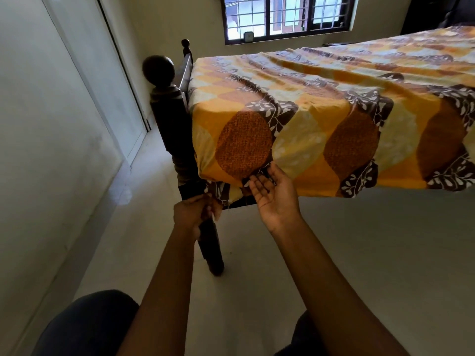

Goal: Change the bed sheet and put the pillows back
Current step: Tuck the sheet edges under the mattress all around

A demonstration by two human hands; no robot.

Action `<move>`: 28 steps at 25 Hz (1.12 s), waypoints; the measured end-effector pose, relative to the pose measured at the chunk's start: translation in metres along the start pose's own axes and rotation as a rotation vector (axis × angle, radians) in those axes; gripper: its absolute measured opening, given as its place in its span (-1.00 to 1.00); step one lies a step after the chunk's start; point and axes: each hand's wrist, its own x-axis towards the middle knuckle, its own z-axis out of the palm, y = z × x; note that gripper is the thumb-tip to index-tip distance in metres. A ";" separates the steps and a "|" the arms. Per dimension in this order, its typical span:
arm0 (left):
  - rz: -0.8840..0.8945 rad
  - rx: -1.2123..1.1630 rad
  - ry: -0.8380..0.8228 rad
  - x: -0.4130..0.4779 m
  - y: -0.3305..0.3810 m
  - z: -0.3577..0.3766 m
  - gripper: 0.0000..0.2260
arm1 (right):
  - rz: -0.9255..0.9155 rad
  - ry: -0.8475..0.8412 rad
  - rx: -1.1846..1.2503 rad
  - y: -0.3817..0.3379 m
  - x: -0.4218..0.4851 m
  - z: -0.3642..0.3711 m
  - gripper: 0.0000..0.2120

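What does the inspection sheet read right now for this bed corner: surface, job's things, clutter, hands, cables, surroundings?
Surface: the bed top is fully covered by the patterned sheet, which is wrinkled on top; a dark wooden bedpost stands at the near corner.
Job's things: sheet draped over the corner, its lower edge hanging loose; pillows, nothing seen.
Clutter: nothing seen.
Hands: left hand grips the hanging sheet corner beside the post; right hand, palm up, fingers straight, touches the sheet's lower edge.
Cables: nothing seen.
Surroundings: pale floor, barred window with a small white device on its sill, pale wall panels on the left.
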 end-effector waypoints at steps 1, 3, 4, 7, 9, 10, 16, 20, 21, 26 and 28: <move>-0.046 -0.155 -0.056 -0.002 0.005 0.001 -0.76 | -0.001 -0.001 0.000 0.000 0.001 0.000 -0.62; -0.152 -0.573 -0.188 -0.008 0.013 0.003 -0.66 | -0.010 -0.001 0.004 0.000 0.002 -0.001 -0.61; -0.195 -0.754 -0.249 -0.013 0.015 0.005 -0.55 | -0.015 -0.005 0.007 0.001 0.002 -0.001 -0.61; -0.208 -1.009 -0.349 -0.026 0.009 0.015 -0.21 | -0.015 -0.033 0.017 0.002 0.001 -0.001 -0.59; -0.184 -1.066 -0.390 -0.023 0.004 0.024 -0.11 | -0.013 -0.046 0.032 0.002 0.001 -0.002 -0.59; -0.171 -1.062 -0.412 -0.019 0.005 0.027 -0.09 | -0.014 -0.053 0.042 0.001 0.000 -0.002 -0.59; -0.172 -0.709 -0.196 -0.019 -0.011 0.030 -0.42 | 0.011 -0.054 0.052 -0.002 0.000 -0.003 -0.58; -0.330 -0.832 -0.209 -0.027 -0.028 0.036 -0.28 | 0.014 -0.045 0.068 -0.002 0.000 -0.006 -0.58; -0.330 -0.883 -0.226 -0.026 -0.025 0.039 -0.23 | 0.017 -0.048 0.070 -0.002 0.000 -0.006 -0.58; -0.238 -1.224 -0.280 -0.037 0.004 0.045 -0.15 | 0.027 -0.074 0.064 -0.004 0.002 -0.008 -0.56; -0.202 -1.280 -0.322 -0.043 0.004 0.047 -0.11 | 0.029 -0.078 0.063 -0.005 0.002 -0.007 -0.55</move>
